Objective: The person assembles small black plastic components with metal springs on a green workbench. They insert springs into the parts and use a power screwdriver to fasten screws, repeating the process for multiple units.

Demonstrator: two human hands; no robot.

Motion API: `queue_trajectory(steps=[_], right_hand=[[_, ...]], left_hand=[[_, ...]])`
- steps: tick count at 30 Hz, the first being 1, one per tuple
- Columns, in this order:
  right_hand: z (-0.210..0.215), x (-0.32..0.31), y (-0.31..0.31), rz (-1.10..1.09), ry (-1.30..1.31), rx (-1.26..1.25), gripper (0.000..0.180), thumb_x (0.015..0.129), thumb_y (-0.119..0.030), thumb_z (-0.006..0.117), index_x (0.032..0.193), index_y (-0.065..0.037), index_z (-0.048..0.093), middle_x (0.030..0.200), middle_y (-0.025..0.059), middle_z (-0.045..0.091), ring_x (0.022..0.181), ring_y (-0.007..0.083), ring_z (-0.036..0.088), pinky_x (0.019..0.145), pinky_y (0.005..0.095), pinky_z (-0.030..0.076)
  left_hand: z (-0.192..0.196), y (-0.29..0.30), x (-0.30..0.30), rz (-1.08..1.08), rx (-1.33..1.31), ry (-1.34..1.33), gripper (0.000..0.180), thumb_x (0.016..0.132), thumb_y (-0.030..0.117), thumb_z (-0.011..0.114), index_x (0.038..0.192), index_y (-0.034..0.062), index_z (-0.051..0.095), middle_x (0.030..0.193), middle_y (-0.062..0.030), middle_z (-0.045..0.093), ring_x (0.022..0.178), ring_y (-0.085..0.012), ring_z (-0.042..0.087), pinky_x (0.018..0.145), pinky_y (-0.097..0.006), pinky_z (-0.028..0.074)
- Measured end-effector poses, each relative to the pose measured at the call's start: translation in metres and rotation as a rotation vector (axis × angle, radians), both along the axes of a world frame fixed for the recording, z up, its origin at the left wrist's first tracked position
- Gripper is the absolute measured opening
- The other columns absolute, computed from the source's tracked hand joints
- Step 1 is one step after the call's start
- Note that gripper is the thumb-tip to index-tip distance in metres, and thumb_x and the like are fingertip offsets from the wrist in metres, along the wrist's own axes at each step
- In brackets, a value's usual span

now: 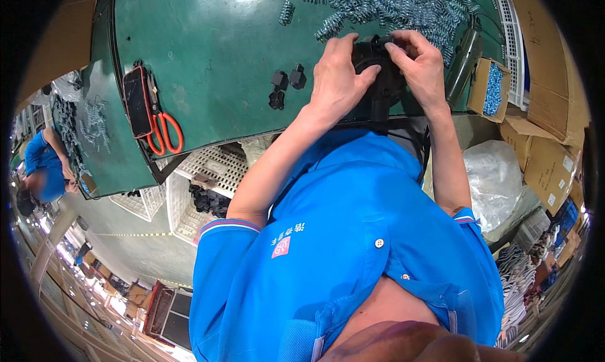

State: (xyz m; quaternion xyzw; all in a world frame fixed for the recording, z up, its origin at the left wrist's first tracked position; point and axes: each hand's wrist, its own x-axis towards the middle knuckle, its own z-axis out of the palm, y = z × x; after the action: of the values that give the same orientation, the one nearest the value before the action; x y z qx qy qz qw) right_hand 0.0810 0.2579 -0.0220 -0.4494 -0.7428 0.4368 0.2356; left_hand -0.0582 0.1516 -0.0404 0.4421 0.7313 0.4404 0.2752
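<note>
A black part (386, 84) with a rounded body and a stem toward me is between my hands at the green table's near edge. My left hand (340, 75) grips its left side, thumb lying across toward its middle. With thumb and fingers bent, my right hand (421, 69) holds its upper right side; whether a small piece is pinched there is hidden. Just beyond my fingers lies a large heap of metal coil springs (391, 9). Several small black pieces (280, 81) sit on the table left of my left hand.
Orange-handled scissors (165, 134) lie beside a phone (136, 102) on the left of the table (208, 40). At right stand a dark cylindrical tool (465, 59) and a box of blue screws (493, 89). White crates (183, 214) are below the edge. Another person (47, 154) works far left.
</note>
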Motion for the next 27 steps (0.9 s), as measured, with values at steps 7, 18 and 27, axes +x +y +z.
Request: queue_trajectory(steps=[7, 18, 27], right_hand=[[0.001, 0.002, 0.001, 0.009, 0.063, 0.059, 0.023, 0.081, -0.007, 0.073, 0.103, 0.002, 0.069, 0.087, 0.0077, 0.066, 0.072, 0.0123, 0.062, 0.066, 0.0253, 0.05], [0.003, -0.018, -0.017, 0.062, -0.12, 0.429, 0.021, 0.08, -0.013, 0.072, 0.099, -0.006, 0.069, 0.091, 0.0091, 0.065, 0.07, 0.025, 0.066, 0.062, 0.0332, 0.052], [-0.002, -0.015, -0.026, -0.081, 0.095, 0.264, 0.02, 0.078, -0.004, 0.076, 0.096, -0.001, 0.068, 0.086, 0.0079, 0.062, 0.062, 0.0154, 0.058, 0.057, 0.0286, 0.048]], left_hand=[[0.002, -0.001, -0.002, -0.011, -0.05, -0.089, 0.057, 0.073, 0.02, 0.08, 0.121, -0.0042, 0.06, 0.108, -0.0209, 0.063, 0.092, -0.0318, 0.066, 0.082, -0.038, 0.053], [-0.003, 0.003, -0.001, -0.015, -0.074, -0.165, 0.055, 0.074, 0.018, 0.079, 0.121, -0.005, 0.061, 0.105, -0.0193, 0.065, 0.094, -0.0282, 0.066, 0.084, -0.036, 0.053], [0.006, 0.015, -0.026, 0.11, -0.197, -1.106, 0.051, 0.081, 0.01, 0.074, 0.125, -0.01, 0.058, 0.112, -0.0142, 0.069, 0.104, -0.0197, 0.064, 0.094, -0.031, 0.049]])
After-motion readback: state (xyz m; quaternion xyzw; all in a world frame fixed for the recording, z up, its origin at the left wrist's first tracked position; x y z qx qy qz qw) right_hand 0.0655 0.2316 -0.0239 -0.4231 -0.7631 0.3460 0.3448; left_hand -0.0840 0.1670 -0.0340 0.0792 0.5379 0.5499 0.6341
